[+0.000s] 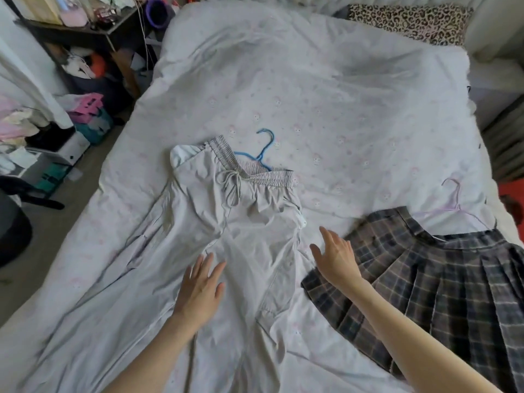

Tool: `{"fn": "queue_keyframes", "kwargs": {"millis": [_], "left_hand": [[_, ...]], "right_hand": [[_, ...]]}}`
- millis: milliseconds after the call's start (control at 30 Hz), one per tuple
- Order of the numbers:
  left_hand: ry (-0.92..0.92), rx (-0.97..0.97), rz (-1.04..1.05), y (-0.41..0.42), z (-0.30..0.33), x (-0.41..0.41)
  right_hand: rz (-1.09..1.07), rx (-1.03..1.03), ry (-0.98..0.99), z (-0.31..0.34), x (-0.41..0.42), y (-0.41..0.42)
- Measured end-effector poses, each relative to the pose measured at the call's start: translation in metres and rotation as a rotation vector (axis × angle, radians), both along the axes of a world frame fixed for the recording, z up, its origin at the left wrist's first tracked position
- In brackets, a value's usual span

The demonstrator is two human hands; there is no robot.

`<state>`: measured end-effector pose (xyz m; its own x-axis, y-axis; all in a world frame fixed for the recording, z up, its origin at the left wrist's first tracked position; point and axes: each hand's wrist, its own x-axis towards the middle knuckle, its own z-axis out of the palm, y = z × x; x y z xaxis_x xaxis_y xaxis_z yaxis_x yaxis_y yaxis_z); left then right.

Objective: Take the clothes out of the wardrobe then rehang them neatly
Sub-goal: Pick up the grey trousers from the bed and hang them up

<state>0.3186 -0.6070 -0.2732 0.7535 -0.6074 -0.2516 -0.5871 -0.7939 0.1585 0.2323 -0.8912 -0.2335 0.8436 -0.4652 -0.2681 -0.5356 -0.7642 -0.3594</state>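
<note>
Pale grey drawstring trousers [249,231] lie spread flat on the bed [340,89], waistband pointing away from me. A blue hanger [265,150] sticks out from under the waistband. My left hand [200,290] lies flat on the trouser fabric with fingers straight. My right hand [334,256] hovers or rests with spread fingers at the trousers' right edge, beside a dark plaid pleated skirt [442,293]. A pale pink hanger [455,205] lies at the skirt's waistband. Neither hand holds anything.
A leopard-print pillow [408,22] sits at the head of the bed. To the left stand a dark shelf unit [85,38] with clutter and piles of bags and boxes [88,120] on the floor.
</note>
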Motion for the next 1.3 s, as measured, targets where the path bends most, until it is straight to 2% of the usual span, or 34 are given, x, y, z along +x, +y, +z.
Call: {"fn": "queue_keyframes", "kwargs": {"millis": [100,200,367,467,533,700,867,1033,1200,1300], "left_hand": [[-0.028,-0.051,-0.009,-0.010,-0.023,0.022],[0.036,-0.075,-0.010,-0.015,-0.052,0.041],[0.130,-0.064,-0.027,-0.018,-0.098,0.071],[0.147,-0.078,-0.039,-0.012,-0.120,0.075],[0.171,-0.092,-0.039,-0.010,-0.125,0.075],[0.218,-0.088,0.010,-0.018,-0.118,0.082],[0.207,-0.147,-0.012,-0.014,-0.101,0.084],[0.230,-0.253,0.087,-0.012,-0.062,0.080],[0.067,-0.434,0.108,-0.038,0.008,0.085],[-0.034,-0.537,0.067,-0.067,0.060,0.085]], "right_hand": [[0.033,0.044,0.011,-0.017,0.043,-0.011],[0.031,0.090,0.056,-0.035,0.087,-0.021],[-0.143,0.251,0.074,-0.073,0.165,-0.035],[-0.236,0.325,0.016,-0.093,0.197,-0.040],[-0.282,0.361,-0.018,-0.105,0.212,-0.041],[-0.376,0.371,0.091,-0.121,0.227,-0.039],[-0.414,0.459,-0.086,-0.104,0.209,-0.029],[-0.348,0.389,-0.302,-0.050,0.149,-0.022],[-0.335,0.362,-0.332,0.013,0.073,-0.025],[-0.416,0.348,-0.359,0.050,0.017,-0.030]]}}
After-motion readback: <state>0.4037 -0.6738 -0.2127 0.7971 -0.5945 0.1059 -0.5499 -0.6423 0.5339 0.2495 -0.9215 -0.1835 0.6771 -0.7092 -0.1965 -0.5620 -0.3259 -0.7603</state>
